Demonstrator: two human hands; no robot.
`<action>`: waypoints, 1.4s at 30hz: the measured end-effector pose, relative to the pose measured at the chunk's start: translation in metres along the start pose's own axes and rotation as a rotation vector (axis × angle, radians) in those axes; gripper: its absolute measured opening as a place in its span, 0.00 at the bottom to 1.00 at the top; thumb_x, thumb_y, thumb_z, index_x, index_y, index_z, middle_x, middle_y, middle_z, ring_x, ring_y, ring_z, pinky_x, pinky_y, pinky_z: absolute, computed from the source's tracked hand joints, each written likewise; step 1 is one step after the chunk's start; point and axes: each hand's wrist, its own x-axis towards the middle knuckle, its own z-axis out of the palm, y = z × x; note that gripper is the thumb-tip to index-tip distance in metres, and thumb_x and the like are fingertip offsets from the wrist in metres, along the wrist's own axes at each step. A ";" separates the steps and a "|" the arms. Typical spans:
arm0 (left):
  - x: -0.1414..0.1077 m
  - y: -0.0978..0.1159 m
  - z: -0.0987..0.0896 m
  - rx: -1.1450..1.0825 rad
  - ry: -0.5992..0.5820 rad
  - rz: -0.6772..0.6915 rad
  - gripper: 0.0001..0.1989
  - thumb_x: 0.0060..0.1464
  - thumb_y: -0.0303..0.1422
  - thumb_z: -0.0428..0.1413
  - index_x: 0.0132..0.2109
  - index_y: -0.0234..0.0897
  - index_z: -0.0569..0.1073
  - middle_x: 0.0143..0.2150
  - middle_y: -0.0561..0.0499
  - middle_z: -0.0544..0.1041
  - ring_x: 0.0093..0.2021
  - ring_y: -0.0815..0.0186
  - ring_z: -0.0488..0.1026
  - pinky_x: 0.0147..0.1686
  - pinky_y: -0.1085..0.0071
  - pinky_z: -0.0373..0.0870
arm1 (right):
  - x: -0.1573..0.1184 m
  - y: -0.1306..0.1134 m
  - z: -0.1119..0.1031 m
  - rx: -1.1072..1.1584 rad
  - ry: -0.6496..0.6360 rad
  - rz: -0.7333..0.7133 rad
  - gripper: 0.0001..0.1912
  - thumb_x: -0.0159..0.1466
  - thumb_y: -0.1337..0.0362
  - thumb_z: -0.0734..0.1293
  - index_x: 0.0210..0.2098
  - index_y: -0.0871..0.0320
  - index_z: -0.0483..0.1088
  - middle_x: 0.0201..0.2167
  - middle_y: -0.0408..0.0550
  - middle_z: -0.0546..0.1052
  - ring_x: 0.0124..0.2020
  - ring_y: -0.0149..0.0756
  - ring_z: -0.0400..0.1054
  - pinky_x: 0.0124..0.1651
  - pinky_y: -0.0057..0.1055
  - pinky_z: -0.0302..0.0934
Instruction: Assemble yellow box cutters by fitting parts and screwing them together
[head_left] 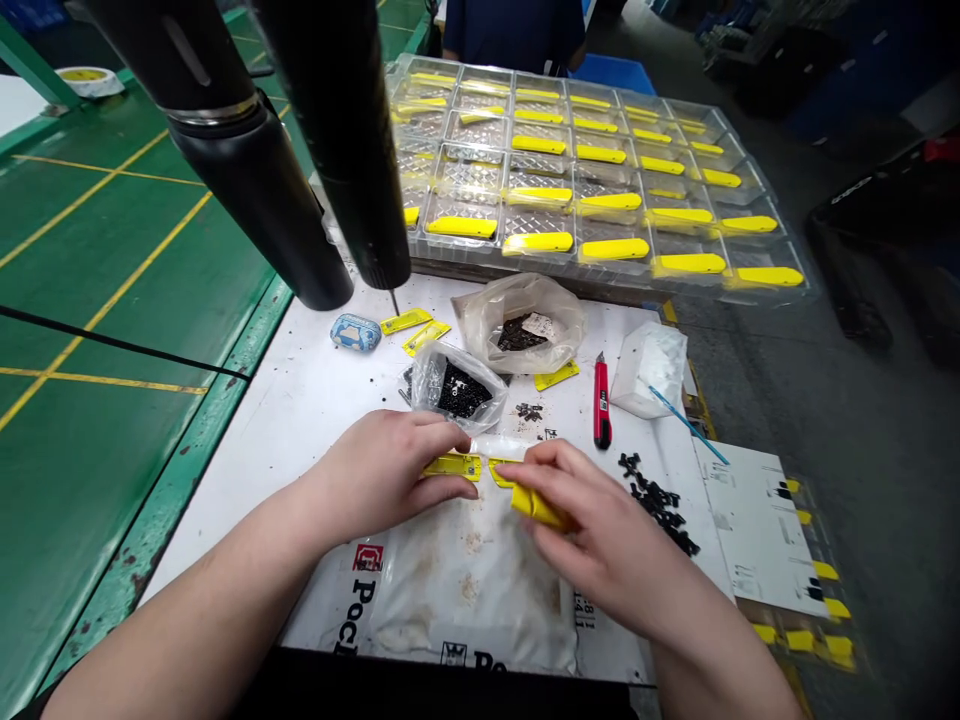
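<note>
My left hand (397,470) pinches a flat yellow piece (454,466) between thumb and fingers above a white padded bag (465,570). Close by on the right, my right hand (577,500) is closed on a folded or stacked yellow piece (536,507), its fingertips at another flat yellow piece (498,473). Beyond the hands lie an open bag of small black parts (463,388) and a larger bag of dark parts (523,325). A dark electric screwdriver (367,200) hangs with its bit pointing down over the table.
A clear compartment tray (540,265) of yellow handles spans the back. A red cutter (602,405), loose black parts (660,505), a white block (651,370) and a small blue case (355,333) lie around. A person in dark clothing (514,35) is behind the tray.
</note>
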 end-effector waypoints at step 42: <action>-0.008 0.014 -0.001 0.138 -0.337 -0.009 0.13 0.55 0.35 0.75 0.38 0.44 0.77 0.38 0.58 0.82 0.34 0.64 0.76 0.30 0.63 0.55 | -0.013 0.016 0.004 -0.414 -0.165 0.023 0.10 0.65 0.65 0.79 0.41 0.50 0.76 0.42 0.45 0.80 0.43 0.47 0.77 0.47 0.46 0.73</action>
